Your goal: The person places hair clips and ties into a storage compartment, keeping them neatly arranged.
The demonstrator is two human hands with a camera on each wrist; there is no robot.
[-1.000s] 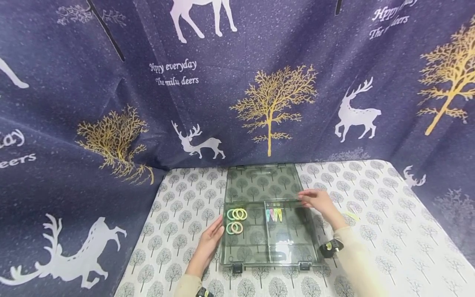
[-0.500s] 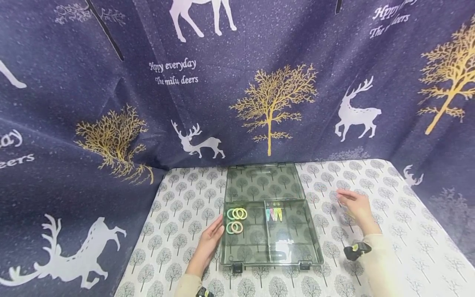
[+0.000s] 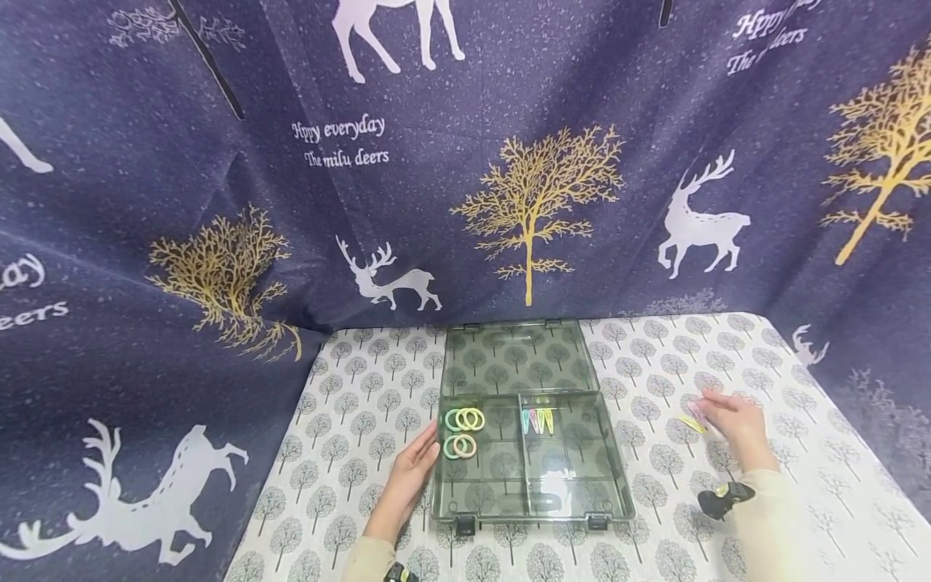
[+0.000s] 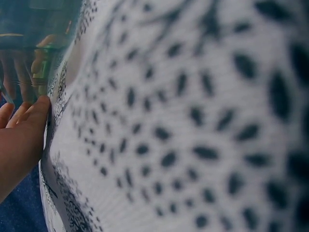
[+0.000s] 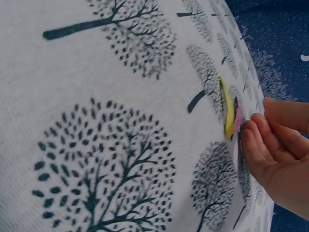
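Note:
A translucent dark-green divided box lies on the table with its lid laid back behind it. My left hand rests its straight fingers against the box's left wall. Pastel ring-shaped bands occupy the left compartment. Several snap hair clips stand in a row at the back of the right compartment. Right of the box, my right hand has its loosely bent fingers beside a pink hair clip. A yellow hair clip lies next to the pink one. No firm grip is visible.
A white tree-print cloth covers the table. Behind and to the left hangs a dark blue curtain with deer and trees. Two latches project from the box's front edge.
My right hand has left the box's back right corner and moved right to the loose hair clips. My left hand stays at the box's left wall.

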